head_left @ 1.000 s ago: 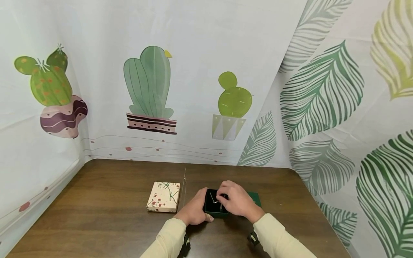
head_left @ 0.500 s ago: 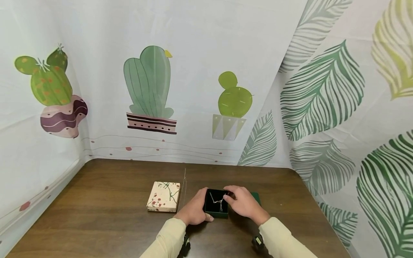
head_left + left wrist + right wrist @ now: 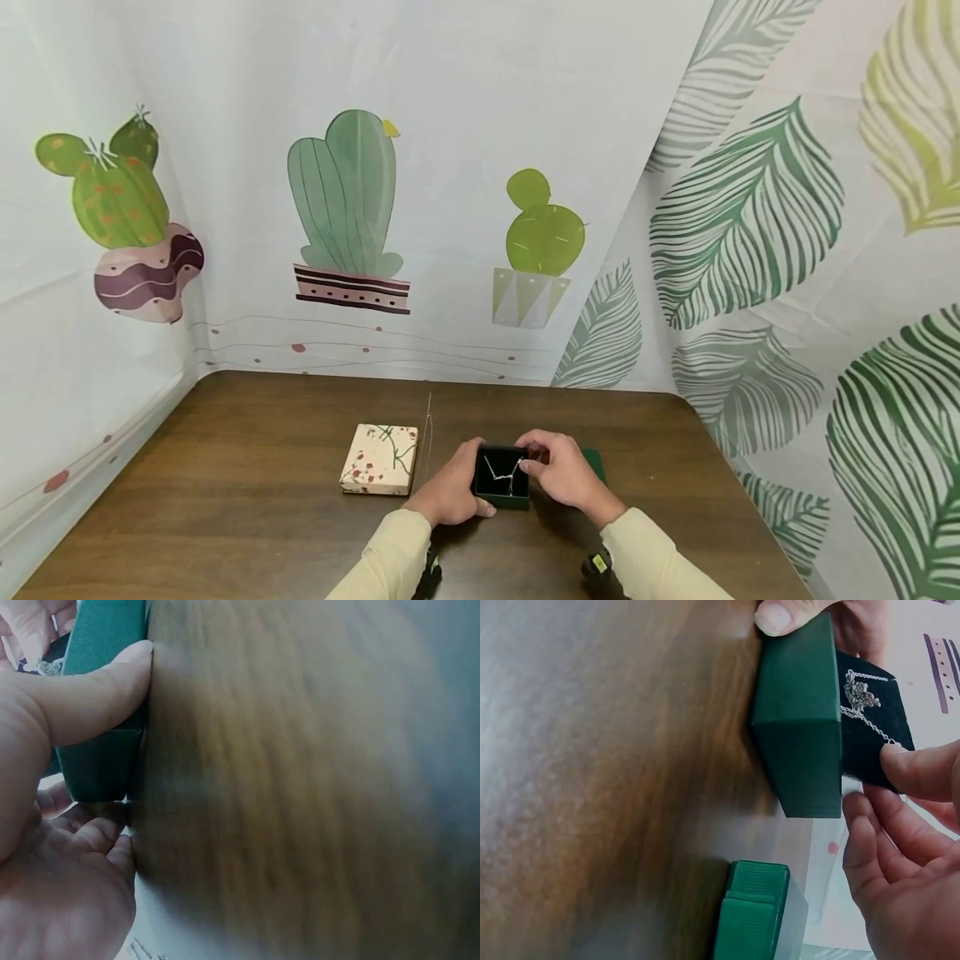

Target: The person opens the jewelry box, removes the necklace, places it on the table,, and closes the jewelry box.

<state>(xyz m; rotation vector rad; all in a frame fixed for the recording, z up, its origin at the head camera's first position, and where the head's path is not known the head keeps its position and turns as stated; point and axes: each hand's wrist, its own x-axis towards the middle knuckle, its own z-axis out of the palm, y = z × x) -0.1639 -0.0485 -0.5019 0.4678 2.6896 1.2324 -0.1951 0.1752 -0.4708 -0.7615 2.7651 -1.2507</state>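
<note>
My left hand (image 3: 452, 483) grips a small dark green jewellery box (image 3: 799, 712) from its left, the thumb (image 3: 105, 694) along the near wall and the fingers round the other side. Inside the box is a black velvet pad (image 3: 864, 761), bearing a thin silver chain (image 3: 501, 477) with a small ornament (image 3: 861, 694). At the box's right edge my right hand (image 3: 562, 471) pinches the pad, thumb on its face. In the right wrist view the pad stands out past the box rim, and the chain runs up to the thumb.
A green lid (image 3: 594, 463) lies right of the box, partly behind my right hand. To the left sit a cream floral box (image 3: 380, 458) and a fine necklace (image 3: 429, 425) stretched on the brown table (image 3: 255, 500). A printed curtain (image 3: 450, 208) hangs behind.
My right hand has moved from over the middle of the pad to its right edge, uncovering the chain. The left hand keeps its hold on the box.
</note>
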